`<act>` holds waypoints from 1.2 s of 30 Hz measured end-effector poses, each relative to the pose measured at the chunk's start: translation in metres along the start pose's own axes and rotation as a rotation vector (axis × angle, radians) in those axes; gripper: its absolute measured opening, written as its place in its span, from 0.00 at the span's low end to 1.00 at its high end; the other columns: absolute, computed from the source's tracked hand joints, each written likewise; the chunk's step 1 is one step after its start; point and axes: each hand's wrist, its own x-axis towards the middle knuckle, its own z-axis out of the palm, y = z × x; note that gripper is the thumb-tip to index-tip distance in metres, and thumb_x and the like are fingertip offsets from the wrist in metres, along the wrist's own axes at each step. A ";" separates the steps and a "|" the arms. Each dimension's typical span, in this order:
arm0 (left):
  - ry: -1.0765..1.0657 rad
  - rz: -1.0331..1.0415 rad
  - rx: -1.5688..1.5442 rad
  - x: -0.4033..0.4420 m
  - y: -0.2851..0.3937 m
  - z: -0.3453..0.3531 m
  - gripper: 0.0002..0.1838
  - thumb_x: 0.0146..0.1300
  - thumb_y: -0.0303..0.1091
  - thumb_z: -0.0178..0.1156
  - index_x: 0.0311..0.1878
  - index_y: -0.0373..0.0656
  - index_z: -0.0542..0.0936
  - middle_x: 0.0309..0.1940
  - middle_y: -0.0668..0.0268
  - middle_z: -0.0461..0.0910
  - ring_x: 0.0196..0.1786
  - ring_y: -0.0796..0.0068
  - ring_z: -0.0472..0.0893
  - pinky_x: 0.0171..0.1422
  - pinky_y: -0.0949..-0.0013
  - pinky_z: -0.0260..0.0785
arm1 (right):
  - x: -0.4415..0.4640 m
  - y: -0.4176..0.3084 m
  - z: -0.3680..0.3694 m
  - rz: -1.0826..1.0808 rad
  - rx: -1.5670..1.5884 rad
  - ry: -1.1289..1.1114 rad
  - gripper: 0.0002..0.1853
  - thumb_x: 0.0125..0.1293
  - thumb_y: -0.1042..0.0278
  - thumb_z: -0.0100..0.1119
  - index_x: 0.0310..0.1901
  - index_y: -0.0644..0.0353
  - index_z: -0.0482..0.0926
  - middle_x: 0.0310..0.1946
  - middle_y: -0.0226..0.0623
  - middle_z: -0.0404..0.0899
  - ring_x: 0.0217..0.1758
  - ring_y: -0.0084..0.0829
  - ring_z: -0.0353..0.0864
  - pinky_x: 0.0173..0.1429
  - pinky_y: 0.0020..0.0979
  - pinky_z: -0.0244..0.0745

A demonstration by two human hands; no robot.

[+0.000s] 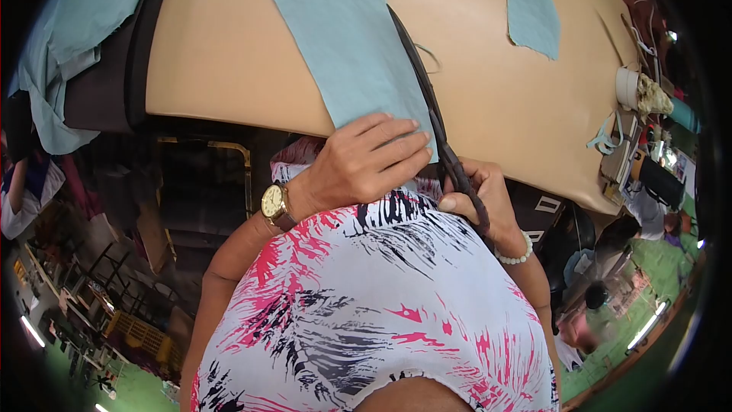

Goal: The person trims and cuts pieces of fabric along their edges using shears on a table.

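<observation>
A strip of light blue cloth (347,46) runs down the tan table to its near edge. My left hand (374,154), with a watch on the wrist, lies over the cloth's near end, its fingers stretched out and slightly bent; the thumb is hidden. Dark, long-bladed scissors (433,103) extend along the cloth's right edge, tips pointing away from me. Around their handles my right hand (488,191), wearing a beaded bracelet, is closed at the table edge. Whether the blades are parted is hard to make out.
The tan table (236,46) has a curved near edge. More blue cloth (84,23) hangs at the left, and another blue piece (532,11) lies at the upper right. A white roll (627,88) and other items crowd the right edge. Another person (591,320) is at the lower right.
</observation>
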 end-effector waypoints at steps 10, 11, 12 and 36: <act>0.035 0.003 -0.022 -0.002 0.002 0.002 0.10 0.43 0.28 0.57 0.33 0.37 0.78 0.36 0.62 0.78 0.40 0.67 0.78 0.42 0.67 0.72 | 0.000 -0.008 0.003 0.030 0.013 -0.007 0.17 0.44 0.62 0.72 0.20 0.62 0.72 0.15 0.23 0.67 0.20 0.14 0.63 0.23 0.18 0.56; 0.034 0.005 -0.023 -0.002 0.002 0.002 0.10 0.43 0.28 0.57 0.33 0.37 0.78 0.36 0.62 0.78 0.40 0.67 0.78 0.42 0.67 0.72 | 0.000 -0.008 0.004 0.027 0.012 -0.001 0.17 0.44 0.62 0.72 0.20 0.62 0.72 0.15 0.23 0.67 0.20 0.14 0.63 0.23 0.18 0.56; 0.032 0.006 -0.024 -0.002 0.002 0.003 0.10 0.43 0.28 0.57 0.33 0.37 0.78 0.36 0.62 0.78 0.40 0.67 0.78 0.42 0.67 0.72 | -0.001 -0.008 0.004 0.023 0.011 0.006 0.17 0.44 0.62 0.72 0.20 0.62 0.72 0.15 0.23 0.67 0.20 0.14 0.63 0.23 0.18 0.56; 0.012 0.005 -0.050 -0.005 0.001 0.004 0.12 0.42 0.28 0.61 0.34 0.38 0.79 0.37 0.63 0.79 0.40 0.66 0.79 0.37 0.68 0.73 | -0.004 -0.001 0.004 -0.008 0.050 -0.032 0.18 0.45 0.60 0.72 0.20 0.63 0.72 0.15 0.22 0.66 0.20 0.13 0.63 0.23 0.18 0.55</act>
